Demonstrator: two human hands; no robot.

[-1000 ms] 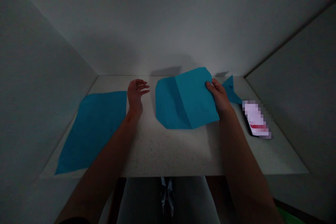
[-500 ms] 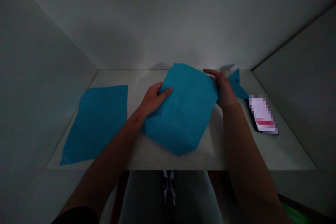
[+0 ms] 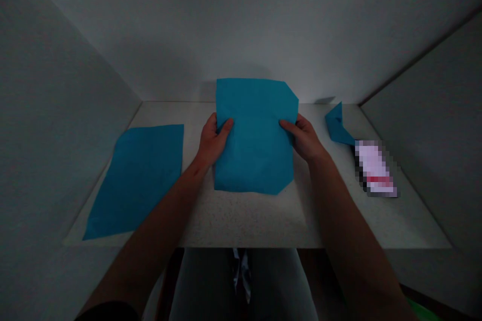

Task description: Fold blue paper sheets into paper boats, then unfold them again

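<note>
A blue sheet of paper (image 3: 256,140) is held up over the middle of the table, its two right corners folded or cut off at a slant. My left hand (image 3: 214,140) grips its left edge, thumb on the near face and fingers behind. At the right edge, my right hand (image 3: 303,135) pinches the sheet the same way. The fingers behind the paper are partly hidden. A second blue sheet (image 3: 139,175) lies flat on the left, partly covered by my left forearm.
A small folded blue paper piece (image 3: 338,126) stands at the back right, touching or close to a phone (image 3: 376,168) with a lit, blurred screen. White walls enclose the pale tabletop (image 3: 241,225) at the back and both sides.
The held sheet has turned, so its straight edge now faces left and its slanted corners right. My right hand has moved left and closed on the right edge.
</note>
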